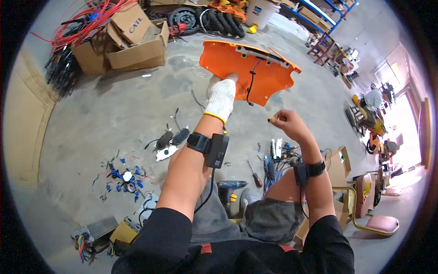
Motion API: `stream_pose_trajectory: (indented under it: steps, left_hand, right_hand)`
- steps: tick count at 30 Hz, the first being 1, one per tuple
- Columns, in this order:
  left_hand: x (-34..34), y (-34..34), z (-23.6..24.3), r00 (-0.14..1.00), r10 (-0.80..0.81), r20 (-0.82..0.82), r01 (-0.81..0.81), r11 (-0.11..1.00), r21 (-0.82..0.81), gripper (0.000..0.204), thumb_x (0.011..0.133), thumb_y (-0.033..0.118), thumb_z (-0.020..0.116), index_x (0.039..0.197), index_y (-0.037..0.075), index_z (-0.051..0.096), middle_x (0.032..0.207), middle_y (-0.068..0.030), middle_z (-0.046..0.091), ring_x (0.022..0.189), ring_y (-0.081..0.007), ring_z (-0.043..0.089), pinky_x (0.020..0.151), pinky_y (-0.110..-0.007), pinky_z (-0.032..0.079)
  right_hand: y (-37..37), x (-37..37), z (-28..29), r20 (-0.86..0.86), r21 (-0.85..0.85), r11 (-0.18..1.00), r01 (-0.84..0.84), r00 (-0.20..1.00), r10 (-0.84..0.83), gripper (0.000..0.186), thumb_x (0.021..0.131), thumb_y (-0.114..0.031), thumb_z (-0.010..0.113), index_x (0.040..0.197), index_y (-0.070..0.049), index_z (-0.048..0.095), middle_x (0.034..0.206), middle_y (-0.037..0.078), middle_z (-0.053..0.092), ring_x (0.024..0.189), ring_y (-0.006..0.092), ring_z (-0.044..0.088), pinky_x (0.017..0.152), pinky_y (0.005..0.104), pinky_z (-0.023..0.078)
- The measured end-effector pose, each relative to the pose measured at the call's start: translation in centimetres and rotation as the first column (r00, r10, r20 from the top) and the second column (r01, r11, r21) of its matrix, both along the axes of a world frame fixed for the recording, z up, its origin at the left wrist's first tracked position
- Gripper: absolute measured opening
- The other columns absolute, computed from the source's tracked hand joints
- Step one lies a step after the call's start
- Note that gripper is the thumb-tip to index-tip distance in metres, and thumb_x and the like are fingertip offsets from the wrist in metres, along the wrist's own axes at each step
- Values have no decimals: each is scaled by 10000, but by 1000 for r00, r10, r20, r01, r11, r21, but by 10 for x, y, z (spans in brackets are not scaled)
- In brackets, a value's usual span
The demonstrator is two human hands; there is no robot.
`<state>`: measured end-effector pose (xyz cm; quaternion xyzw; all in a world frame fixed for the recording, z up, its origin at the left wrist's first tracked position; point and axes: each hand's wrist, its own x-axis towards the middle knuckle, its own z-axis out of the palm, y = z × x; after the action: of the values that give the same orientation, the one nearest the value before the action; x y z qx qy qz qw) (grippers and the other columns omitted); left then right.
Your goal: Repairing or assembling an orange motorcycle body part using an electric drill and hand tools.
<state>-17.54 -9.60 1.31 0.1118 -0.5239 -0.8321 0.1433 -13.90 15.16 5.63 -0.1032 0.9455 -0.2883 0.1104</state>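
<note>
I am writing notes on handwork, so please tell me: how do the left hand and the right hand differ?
The left hand wears a white glove; the right hand is bare. The left hand holds a large orange panel; the right hand pinches a small yellow-and-dark piece. The left hand is farther forward than the right hand. Shared: each has a black strap behind it.

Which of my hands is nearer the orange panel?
Left. Your left hand holds the orange panel; your right hand is apart from it, below its right part in the picture.
</note>
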Motion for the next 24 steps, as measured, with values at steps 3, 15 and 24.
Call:
stream_pose_trajectory:
  steps: [3,15,24]
  left_hand:
    - [-12,16,-4,998,63,-22,-66,977,-204,377,889,207,634,1190,-8,568,1039,-117,667,868,-241,613,799,-380,487]
    - [40,52,31,913,-321,253,279,39,-959,371,827,183,549,1190,179,628,947,-165,690,891,-375,657,790,-455,524]
    - [63,44,10,775,-577,257,438,198,-877,272,786,4,689,1050,65,664,876,-141,707,810,-223,703,739,-328,546]
  right_hand:
    - [-20,27,40,-281,-200,976,84,950,-139,227,861,-206,708,899,0,621,613,-19,393,600,66,366,546,260,339]
    - [12,23,9,-642,-352,932,90,701,-310,201,846,-194,723,911,-13,667,631,29,422,588,97,409,522,255,335]
    - [18,-13,-35,13,-621,781,-68,995,97,227,837,-168,757,963,16,710,798,39,699,735,66,609,659,219,486]
